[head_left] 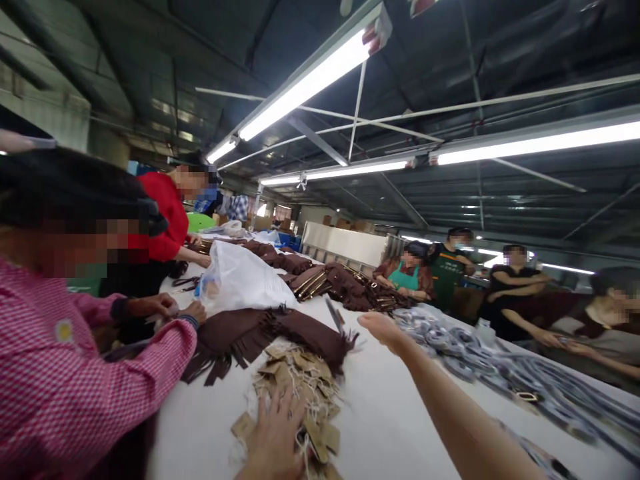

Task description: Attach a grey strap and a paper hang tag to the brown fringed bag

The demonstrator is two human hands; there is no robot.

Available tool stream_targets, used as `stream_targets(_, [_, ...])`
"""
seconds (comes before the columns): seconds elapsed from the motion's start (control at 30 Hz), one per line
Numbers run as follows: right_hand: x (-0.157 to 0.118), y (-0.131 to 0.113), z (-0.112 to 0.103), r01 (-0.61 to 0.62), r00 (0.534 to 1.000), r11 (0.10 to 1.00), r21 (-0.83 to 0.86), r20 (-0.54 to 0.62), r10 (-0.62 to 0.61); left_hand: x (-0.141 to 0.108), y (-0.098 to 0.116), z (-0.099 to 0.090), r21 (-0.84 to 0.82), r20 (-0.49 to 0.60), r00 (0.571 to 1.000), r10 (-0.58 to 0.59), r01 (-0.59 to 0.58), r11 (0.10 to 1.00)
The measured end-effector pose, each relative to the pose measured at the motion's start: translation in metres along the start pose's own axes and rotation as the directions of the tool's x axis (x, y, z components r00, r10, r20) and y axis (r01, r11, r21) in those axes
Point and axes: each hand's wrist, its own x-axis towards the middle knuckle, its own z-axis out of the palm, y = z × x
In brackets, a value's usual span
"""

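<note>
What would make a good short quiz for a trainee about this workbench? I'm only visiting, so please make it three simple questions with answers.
1. Multiple choice: what does the left hand of the camera wearer lie on?
a) a white plastic bag
b) a pile of brown tags with white strings
c) a bundle of grey straps

2. True or false: the right hand rests on that same pile.

3. Fill in the blank: the fringed cloth just beyond the pile is ____ in colour.

Key:
1: b
2: false; it is apart from the pile, farther forward and to the right
3: dark brown
</note>
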Motion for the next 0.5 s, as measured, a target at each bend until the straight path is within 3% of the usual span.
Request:
stream_targets(0.07, [-0.032, 0.023, 0.003, 0.016, 0.981, 0.995, -0.096, 0.191, 0.002, -0.004, 0.009, -0.008, 0.012, 0.018, 1.000, -0.025, 0.025, 1.000])
stream_targets(0.13, [-0.073, 0.046, 0.000, 0.022, 0.935, 0.987, -0.161, 0.353, 0.037, -0.006, 0.014, -0.012, 0.038, 0.016, 1.000, -0.028, 0.027, 0.999])
stream_targets(0.23, [-0.146, 0.074, -0.018, -0.036, 0.849, 0.967, -0.251, 0.503, 0.163, -0.006, 0.015, -0.013, 0.096, -0.006, 1.000, -0.005, 0.005, 0.995])
stream_targets(0.3, [-0.194, 0.083, -0.041, -0.084, 0.832, 0.950, -0.301, 0.504, 0.233, -0.004, 0.013, -0.013, 0.135, -0.022, 1.000, 0.015, -0.012, 0.991])
stream_targets(0.4, [-0.256, 0.084, -0.091, -0.070, 0.881, 0.940, -0.334, 0.421, 0.215, 0.001, 0.009, -0.012, 0.210, -0.157, 0.985, 0.073, -0.039, 0.977])
stream_targets(0.5, [-0.306, 0.081, -0.144, -0.085, 0.928, 0.938, -0.337, 0.316, 0.197, 0.009, 0.007, -0.013, 0.285, -0.346, 0.907, 0.241, -0.143, 0.948])
